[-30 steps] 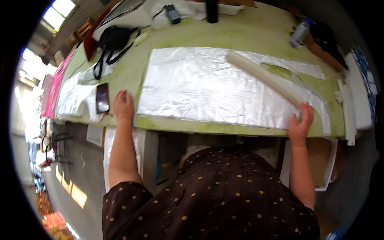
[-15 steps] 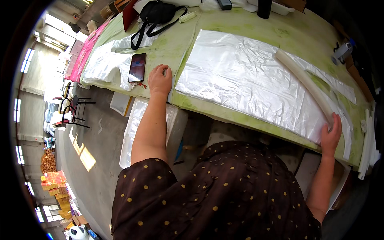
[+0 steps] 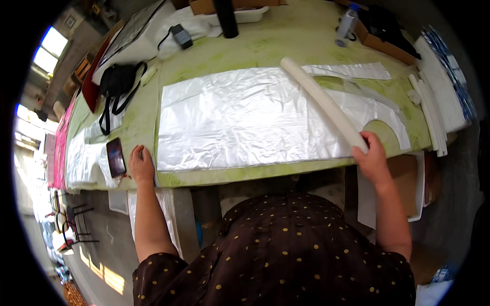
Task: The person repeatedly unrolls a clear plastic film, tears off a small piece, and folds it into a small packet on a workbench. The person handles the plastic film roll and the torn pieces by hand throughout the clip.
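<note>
Nearest to me is the person's dark dotted top [image 3: 286, 250], a forearm reaching forward on each side of it. The right hand [image 3: 371, 157] is closed around the near end of a pale tube [image 3: 324, 102], by the table's front edge. The left hand [image 3: 141, 164] rests near that edge, fingers curled; I can't tell whether anything is in it. A phone [image 3: 116, 157] lies just to its left. The tube slants away to the left across the right part of a silvery sheet [image 3: 229, 122], spread on the green table [image 3: 286, 46]. Further back on the left sits a black bag [image 3: 117, 80]; beyond it, a small grey device [image 3: 181, 36]. At the far side stand a black cylinder [image 3: 225, 19] and, to the right, a clear bottle [image 3: 347, 24].
</note>
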Action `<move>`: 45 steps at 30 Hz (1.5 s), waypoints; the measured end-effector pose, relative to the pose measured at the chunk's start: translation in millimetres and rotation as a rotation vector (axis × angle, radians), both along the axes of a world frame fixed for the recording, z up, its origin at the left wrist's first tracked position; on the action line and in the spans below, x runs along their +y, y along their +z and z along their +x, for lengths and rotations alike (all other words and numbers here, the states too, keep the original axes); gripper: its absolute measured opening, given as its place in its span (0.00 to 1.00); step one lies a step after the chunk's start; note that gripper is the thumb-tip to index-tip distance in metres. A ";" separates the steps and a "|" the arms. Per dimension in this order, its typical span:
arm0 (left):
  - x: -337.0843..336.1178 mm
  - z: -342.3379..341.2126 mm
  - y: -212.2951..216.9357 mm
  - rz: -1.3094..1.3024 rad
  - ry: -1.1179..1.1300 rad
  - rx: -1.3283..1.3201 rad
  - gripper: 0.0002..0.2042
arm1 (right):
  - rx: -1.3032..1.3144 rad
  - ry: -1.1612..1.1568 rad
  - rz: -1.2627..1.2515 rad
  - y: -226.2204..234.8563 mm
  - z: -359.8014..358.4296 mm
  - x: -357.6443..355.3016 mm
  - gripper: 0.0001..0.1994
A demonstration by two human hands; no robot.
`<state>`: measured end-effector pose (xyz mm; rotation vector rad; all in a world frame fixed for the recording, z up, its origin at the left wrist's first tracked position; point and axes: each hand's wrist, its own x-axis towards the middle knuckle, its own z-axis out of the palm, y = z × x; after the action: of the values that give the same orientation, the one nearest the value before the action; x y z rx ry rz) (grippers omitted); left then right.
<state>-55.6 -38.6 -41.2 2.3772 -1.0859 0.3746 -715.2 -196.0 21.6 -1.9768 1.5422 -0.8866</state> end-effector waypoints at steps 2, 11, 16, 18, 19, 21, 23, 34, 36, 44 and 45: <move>-1.2 -4.4 3.4 0.010 0.007 0.038 0.15 | -0.339 -0.094 0.284 -10.9 1.1 22.4 0.17; -17.2 -1.2 17.7 -0.181 0.049 0.041 0.22 | -0.721 -0.077 0.587 -23.2 70.3 92.0 0.20; -55.9 -110.7 30.2 -0.341 -0.553 0.242 0.20 | -0.653 0.069 0.636 -21.2 70.6 93.4 0.32; -72.4 -189.7 46.2 -0.321 -0.722 0.366 0.21 | -0.695 0.097 0.688 -23.2 72.2 91.5 0.32; -78.0 -225.0 56.4 -0.314 -0.864 0.368 0.21 | -0.732 0.106 0.708 -22.9 72.7 91.8 0.32; -82.4 -289.0 81.3 -0.212 -1.068 0.339 0.24 | -0.771 0.122 0.700 -29.3 68.2 92.3 0.32; -89.0 -337.5 97.0 -0.162 -1.226 0.373 0.23 | -0.811 0.112 0.688 -35.7 65.9 95.4 0.32; -191.0 -487.6 90.9 0.625 -1.429 0.093 0.16 | -0.896 -0.011 0.747 -61.6 24.2 122.7 0.24; -195.0 -495.6 92.5 0.764 -1.394 0.082 0.15 | -0.885 -0.024 0.737 -65.0 18.7 126.3 0.22; -188.4 -479.2 91.7 0.484 -1.370 0.377 0.12 | -0.801 -0.004 0.633 -88.4 9.4 132.3 0.18; -180.5 -469.0 93.9 0.327 -1.373 0.462 0.11 | -0.756 -0.006 0.580 -96.9 11.3 132.1 0.17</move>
<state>-524.5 -219.1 52.7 1.2692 -2.2290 -0.8195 -703.9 -63.9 -75.3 -1.0483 1.1639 -0.9070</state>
